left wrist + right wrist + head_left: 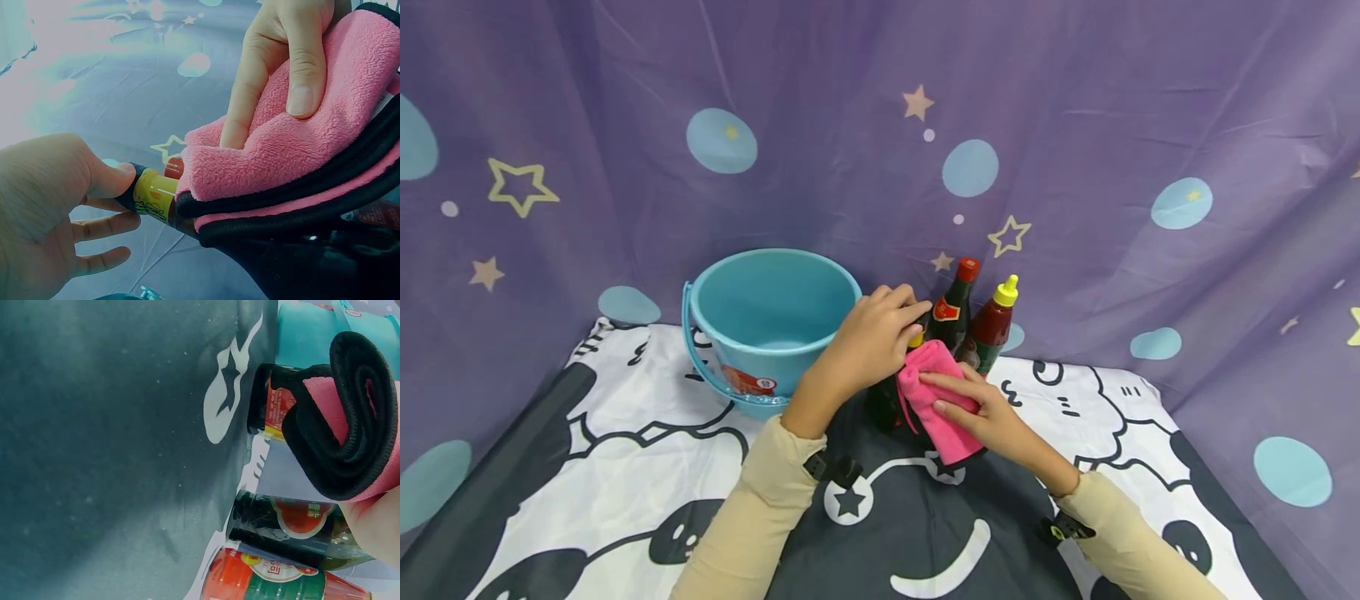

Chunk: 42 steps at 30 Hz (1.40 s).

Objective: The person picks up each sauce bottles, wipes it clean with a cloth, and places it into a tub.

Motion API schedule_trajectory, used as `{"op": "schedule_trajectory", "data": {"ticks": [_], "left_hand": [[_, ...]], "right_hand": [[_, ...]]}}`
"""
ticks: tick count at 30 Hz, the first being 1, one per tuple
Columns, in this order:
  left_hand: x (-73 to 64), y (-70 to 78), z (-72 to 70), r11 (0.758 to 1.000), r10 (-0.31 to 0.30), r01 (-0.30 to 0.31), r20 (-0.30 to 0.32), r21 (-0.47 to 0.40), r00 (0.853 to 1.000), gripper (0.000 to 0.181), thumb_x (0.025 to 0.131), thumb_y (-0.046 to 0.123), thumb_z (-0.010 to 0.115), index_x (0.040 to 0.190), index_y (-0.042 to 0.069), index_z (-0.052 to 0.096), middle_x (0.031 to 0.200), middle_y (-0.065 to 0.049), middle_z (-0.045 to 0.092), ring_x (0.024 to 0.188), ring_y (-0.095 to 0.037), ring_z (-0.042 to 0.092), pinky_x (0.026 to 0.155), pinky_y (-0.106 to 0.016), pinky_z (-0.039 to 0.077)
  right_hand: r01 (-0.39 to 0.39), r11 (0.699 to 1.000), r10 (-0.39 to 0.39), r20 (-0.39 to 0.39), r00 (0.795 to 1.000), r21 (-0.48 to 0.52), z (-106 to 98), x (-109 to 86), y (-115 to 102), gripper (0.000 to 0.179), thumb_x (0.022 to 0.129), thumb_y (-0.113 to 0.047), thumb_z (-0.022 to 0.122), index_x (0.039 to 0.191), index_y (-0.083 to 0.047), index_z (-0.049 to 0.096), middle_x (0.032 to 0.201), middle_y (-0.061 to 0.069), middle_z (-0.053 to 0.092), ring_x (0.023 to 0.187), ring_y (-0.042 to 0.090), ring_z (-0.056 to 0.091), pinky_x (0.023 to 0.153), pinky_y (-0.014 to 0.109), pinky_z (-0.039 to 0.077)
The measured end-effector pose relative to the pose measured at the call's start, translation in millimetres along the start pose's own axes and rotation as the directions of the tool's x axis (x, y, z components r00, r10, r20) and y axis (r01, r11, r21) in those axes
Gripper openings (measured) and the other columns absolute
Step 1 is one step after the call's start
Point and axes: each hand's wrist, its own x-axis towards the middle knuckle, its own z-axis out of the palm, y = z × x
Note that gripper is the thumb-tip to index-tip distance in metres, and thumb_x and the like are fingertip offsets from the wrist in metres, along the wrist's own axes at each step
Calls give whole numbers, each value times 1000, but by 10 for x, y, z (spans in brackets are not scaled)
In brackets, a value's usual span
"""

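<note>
My left hand pinches the dark cap of a dark sauce bottle with a yellow neck label. In the left wrist view this bottle's neck slants and its body runs to the lower right, partly covered. A folded pink cloth with black edging lies against its neck and shoulder. My right hand holds the cloth there, thumb and a finger pressing into its folds. In the right wrist view, the bottle's base and red label show beyond the rolled cloth.
Behind the cloth stand a dark bottle with a red cap and a red sauce bottle with a yellow nozzle. A blue bucket stands close by my left hand. A purple curtain hangs behind the black-and-white patterned tablecloth.
</note>
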Motion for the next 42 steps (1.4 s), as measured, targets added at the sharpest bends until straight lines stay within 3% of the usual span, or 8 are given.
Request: {"op": "schedule_trajectory", "data": {"ticks": [7,12,18,24,30,37,42], "left_hand": [[37,13,-36,1000,11,-11,-5,21,1000,34,101,16,63,133,6,68,110,-8,64,97,-25,59,85,-38,53],[-8,19,-4,999,-26,25,-8,-32,1000,33,100,15,63,132,6,69,109,-7,64,98,-25,60,87,-38,53],[-31,4,22,995,-67,65,-19,-81,998,33,100,14,63,131,5,69,107,-7,63,98,-24,59,87,-38,53],[-15,-1,39,995,-59,57,-28,-84,998,32,100,14,63,130,5,69,104,-7,63,96,-25,58,87,-38,52],[-15,10,53,995,-61,60,-10,-82,998,32,100,15,63,131,6,69,104,-6,62,97,-24,58,87,-38,52],[9,5,17,998,-50,49,-22,-48,999,32,101,15,62,131,7,69,106,-6,62,99,-24,59,87,-38,52],[4,13,28,997,-50,50,-6,-59,999,33,101,16,61,132,7,68,107,-5,62,98,-24,59,86,-37,52]], "right_hand": [[8,1000,-8,11,1000,-3,-12,4,3,46,93,0,69,138,-7,63,124,13,56,103,16,54,68,27,58],[14,1000,-13,38,999,-20,23,-37,26,46,94,-1,69,138,-8,63,121,8,57,101,14,53,71,25,55],[-15,999,17,84,996,-32,38,-58,26,45,97,-8,67,142,-13,61,137,8,55,116,16,53,84,26,56],[-49,998,53,111,992,-41,36,-87,-2,46,98,-11,67,143,-15,60,146,9,51,128,21,50,96,28,54],[-55,997,61,91,994,-62,70,-133,-18,46,98,-12,67,143,-15,61,145,8,50,127,21,47,95,27,54],[2,996,3,50,999,-94,115,-112,-10,47,97,-11,68,143,-13,60,138,7,51,119,19,49,86,26,55],[-10,996,15,53,998,-91,116,-157,-11,47,96,-11,70,142,-12,61,131,7,54,111,18,51,79,25,56]]}}
